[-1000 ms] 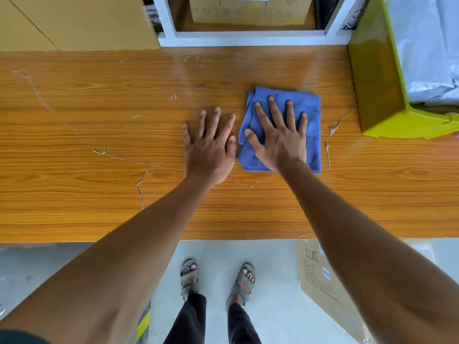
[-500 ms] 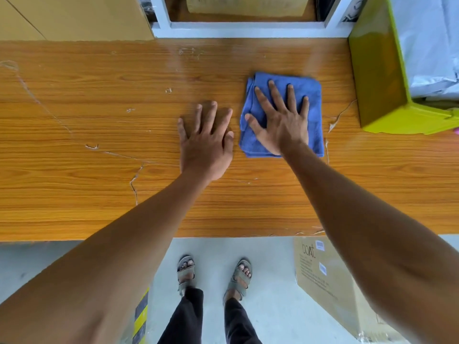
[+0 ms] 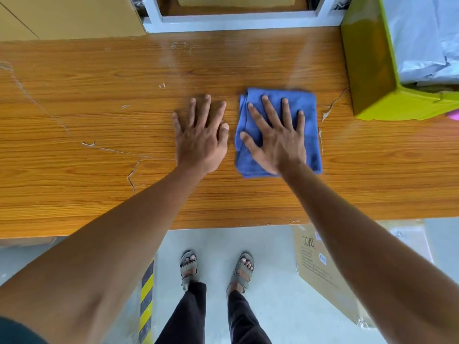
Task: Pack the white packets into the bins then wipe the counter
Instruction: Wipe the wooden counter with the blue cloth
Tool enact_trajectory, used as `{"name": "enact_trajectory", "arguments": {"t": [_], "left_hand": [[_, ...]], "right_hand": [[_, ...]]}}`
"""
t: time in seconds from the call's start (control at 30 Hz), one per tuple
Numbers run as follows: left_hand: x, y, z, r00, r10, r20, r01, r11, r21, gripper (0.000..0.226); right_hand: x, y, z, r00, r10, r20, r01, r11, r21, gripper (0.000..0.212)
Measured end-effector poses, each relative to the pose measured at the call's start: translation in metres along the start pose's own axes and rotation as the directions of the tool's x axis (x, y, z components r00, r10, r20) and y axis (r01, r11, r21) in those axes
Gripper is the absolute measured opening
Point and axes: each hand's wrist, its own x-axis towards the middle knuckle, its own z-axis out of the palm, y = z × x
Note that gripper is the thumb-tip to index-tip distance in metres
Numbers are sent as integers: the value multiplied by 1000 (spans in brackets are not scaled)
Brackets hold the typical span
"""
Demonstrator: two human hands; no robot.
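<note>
Since a second ago the folded blue microfibre cloth (image 3: 279,131) has gone away from the person and come back toward them again under the right hand (image 3: 277,139), and it now lies about where it started; the left hand (image 3: 201,139) has barely shifted.

With the cloth as landmark: the right hand lies flat on top of it, fingers straight and spread, pressing it onto the scratched orange wood-grain counter (image 3: 99,170). The left hand rests palm-down on the bare counter just to the cloth's left, fingers straight and slightly fanned, not touching the cloth and holding nothing. To the cloth's right, near the counter's far corner, stands the lime-green plastic bin (image 3: 367,70), with crumpled white plastic packets (image 3: 422,40) inside it. No packets lie on the visible counter, so packing looks done and wiping is under way.

Risks, as I judge them: a flat palm gives no grip, so a quick stroke could let the folds bunch or slide out. The peeling slivers of laminate just right of the cloth could snag the fabric. A wide rightward sweep could knock the bin.
</note>
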Motion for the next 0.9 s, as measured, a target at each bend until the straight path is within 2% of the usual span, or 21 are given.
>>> {"name": "enact_trajectory", "arguments": {"t": [0.1,0.2,0.3,0.47,0.57,0.9], "left_hand": [[-1,1,1,1000,-12,7,12,1000,-7,59],[0,0,-1,1000,-13,14,13,1000,-8,59],[0,1,-3,999,-11,34,11,1000,-9,60],[-30,4,-9,997,5,74,-5,1000,1,61],[-57,6,-9,998,29,60,-30,999,12,62],[-63,4,-1,999,54,-4,-54,999,3,60]], "right_hand": [[57,9,-7,998,57,23,-57,998,3,80],[63,8,-7,998,63,25,-63,998,-5,81],[14,-1,-1,1000,30,6,-30,999,19,79],[-120,-21,12,999,-26,-24,26,1000,6,74],[-150,-23,13,999,-34,-20,33,999,-15,72],[-46,-5,3,999,47,-24,-47,999,-1,75]]}}
